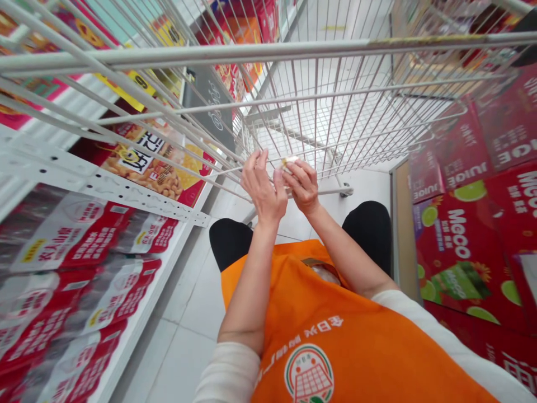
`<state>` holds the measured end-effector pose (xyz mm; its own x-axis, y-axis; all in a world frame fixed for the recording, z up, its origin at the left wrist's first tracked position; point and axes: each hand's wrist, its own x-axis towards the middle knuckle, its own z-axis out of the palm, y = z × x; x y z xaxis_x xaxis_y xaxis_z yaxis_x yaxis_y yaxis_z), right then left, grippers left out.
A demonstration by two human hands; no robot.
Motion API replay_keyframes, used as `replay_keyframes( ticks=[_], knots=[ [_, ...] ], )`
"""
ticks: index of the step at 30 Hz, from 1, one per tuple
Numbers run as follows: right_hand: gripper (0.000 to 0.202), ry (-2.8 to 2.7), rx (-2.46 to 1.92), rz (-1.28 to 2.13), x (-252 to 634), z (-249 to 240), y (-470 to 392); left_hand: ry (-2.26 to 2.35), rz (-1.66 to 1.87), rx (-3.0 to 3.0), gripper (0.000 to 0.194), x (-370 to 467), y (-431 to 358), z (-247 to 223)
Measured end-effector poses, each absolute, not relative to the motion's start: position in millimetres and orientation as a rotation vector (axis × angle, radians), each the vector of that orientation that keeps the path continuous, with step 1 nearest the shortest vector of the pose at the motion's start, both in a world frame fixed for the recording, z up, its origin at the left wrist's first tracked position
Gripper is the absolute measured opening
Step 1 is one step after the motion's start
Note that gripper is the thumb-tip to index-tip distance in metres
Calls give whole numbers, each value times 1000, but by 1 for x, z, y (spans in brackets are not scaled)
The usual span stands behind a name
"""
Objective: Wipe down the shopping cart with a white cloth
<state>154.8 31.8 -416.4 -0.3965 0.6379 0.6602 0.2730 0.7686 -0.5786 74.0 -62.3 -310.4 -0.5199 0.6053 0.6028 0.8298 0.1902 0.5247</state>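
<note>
My right hand (302, 186) is closed on a small white crumpled piece with a yellowish patch (289, 162); its exact kind cannot be made out. Close beside it on the left is my left hand (263, 189), fingers raised and apart, with its thumb near the white piece. Both hands are at the lower side of a wire shopping cart (289, 101). The left fingers are by the cart's wires, but whether they touch them is unclear.
Shrink-wrapped bottle packs (71, 229) fill the low shelf at left, beside a red snack box (155, 159). A dark sign (210, 106) stands behind the wires. Red juice cartons (461, 246) are stacked at right. A cart wheel (345, 190) rests on the tiled floor (184, 302).
</note>
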Motion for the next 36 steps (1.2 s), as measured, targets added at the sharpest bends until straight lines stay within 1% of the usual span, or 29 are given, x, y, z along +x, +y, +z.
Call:
replay_keyframes(
  ticks=[4, 6, 10, 13, 15, 21, 23, 28, 33, 36],
  knots=[
    [30, -2048, -634, 502, 171, -445, 35, -2251, -1131, -1483, 57, 73, -58, -306],
    [32, -2076, -635, 498, 177, -451, 35, -2298, -1115, -1486, 62, 72, -59, -304],
    [26, -2072, -636, 539, 170, -428, 38, -2349, -1117, -1434, 73, 72, -59, -299],
    [23, -2027, -590, 537, 156, -408, 42, -2349, -1129, -1428, 78, 71, -59, -299],
    [23, -2001, -536, 461, 152, -409, 41, -2337, -1146, -1425, 78, 70, -59, -301],
    [21, -1968, -497, 199, 167, -439, 31, -2302, -1152, -1433, 73, 69, -58, -309],
    [21, -1967, -485, 179, 168, -434, 30, -2307, -1154, -1421, 74, 69, -57, -310],
    [28, -1984, -508, 183, 159, -413, 34, -2308, -1150, -1408, 74, 70, -57, -308],
    [21, -1970, -487, 132, 167, -427, 29, -2283, -1158, -1422, 72, 68, -59, -310],
    [23, -1962, -475, 144, 176, -420, 25, -2266, -1145, -1416, 71, 67, -58, -312]
  ],
)
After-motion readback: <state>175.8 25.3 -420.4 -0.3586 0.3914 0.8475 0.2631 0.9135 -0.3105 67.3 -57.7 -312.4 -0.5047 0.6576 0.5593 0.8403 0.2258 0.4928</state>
